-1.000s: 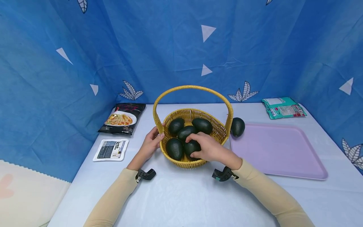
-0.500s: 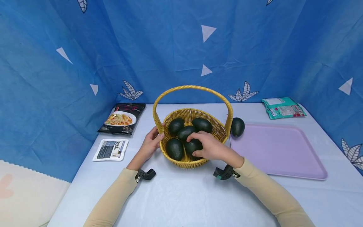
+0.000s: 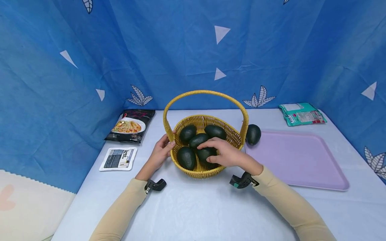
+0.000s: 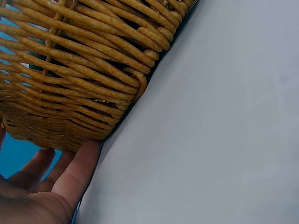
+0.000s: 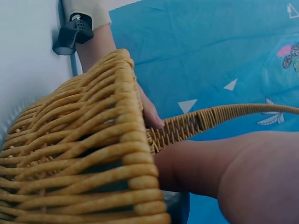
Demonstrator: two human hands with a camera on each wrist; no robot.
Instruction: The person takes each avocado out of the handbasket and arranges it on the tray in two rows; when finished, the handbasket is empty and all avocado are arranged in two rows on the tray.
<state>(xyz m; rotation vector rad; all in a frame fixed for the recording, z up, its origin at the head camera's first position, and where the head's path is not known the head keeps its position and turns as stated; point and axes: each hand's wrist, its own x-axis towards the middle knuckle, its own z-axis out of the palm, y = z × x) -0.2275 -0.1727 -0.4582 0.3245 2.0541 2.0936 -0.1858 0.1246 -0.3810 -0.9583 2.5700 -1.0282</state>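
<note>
A yellow woven basket (image 3: 202,174) with a tall arched handle stands mid-table and holds several dark green avocados. My left hand (image 3: 161,150) holds its left side by the handle's foot. The left wrist view shows those fingers (image 4: 77,172) against the outer weave. Over the basket's front right rim reaches my right hand (image 3: 224,152), thumb and fingers around the front avocado (image 3: 205,155), which still lies in the basket. Part of that avocado is hidden by the hand. Other avocados, such as the front-left one (image 3: 186,158), lie beside and behind it.
A single avocado (image 3: 253,134) lies right of the basket, at the corner of a lilac tray (image 3: 298,160). Behind the tray is a teal packet (image 3: 302,114). To the left lie a black noodle packet (image 3: 129,126) and a flat white package (image 3: 118,159). Blue cloth hangs behind.
My right hand and wrist have shifted slightly right, its thumb and fingers spreading a little wider; the front avocado has shifted slightly right. My left hand and the basket stay put.
</note>
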